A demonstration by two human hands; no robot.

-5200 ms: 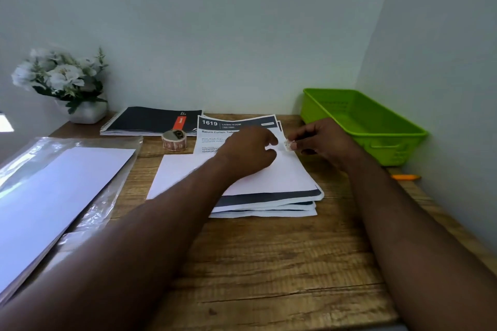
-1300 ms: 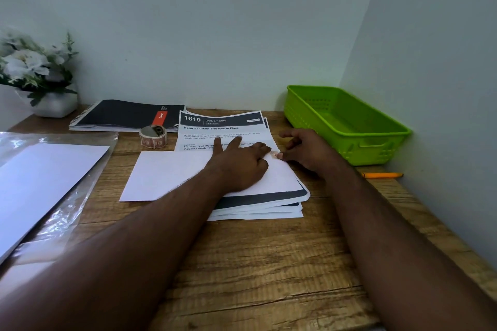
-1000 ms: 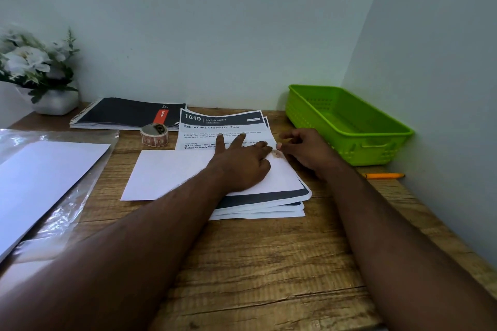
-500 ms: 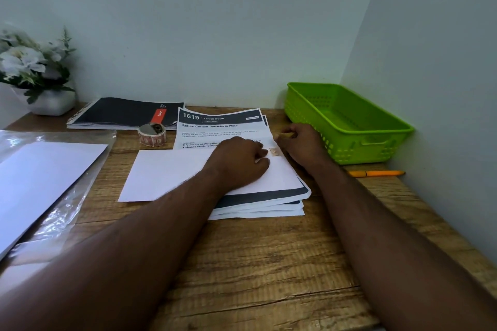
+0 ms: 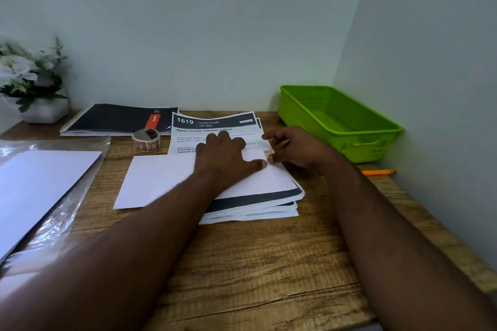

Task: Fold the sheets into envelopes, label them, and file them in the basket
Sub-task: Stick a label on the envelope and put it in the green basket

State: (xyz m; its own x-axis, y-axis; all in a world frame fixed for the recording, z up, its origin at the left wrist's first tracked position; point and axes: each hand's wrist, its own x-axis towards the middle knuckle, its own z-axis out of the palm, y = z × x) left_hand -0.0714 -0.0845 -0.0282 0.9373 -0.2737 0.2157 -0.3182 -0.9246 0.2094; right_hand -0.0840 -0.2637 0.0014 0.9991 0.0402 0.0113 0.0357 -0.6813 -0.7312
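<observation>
Wooden desk (image 5: 255, 263) in pale-walled corner (image 5: 347, 35)

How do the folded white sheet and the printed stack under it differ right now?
The white sheet is blank and single; the stack is several printed sheets with dark bands. The sheet carries a small sticker and lies crosswise, overhanging the stack's left side. Both lie flat.

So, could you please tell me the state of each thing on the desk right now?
Envelope: folded, flat on printed stack, held down by left hand.
Sticker: stuck on envelope; right hand touching beside it.
Basket: empty.
Tape roll: lying flat.
Notebook: closed.
</observation>
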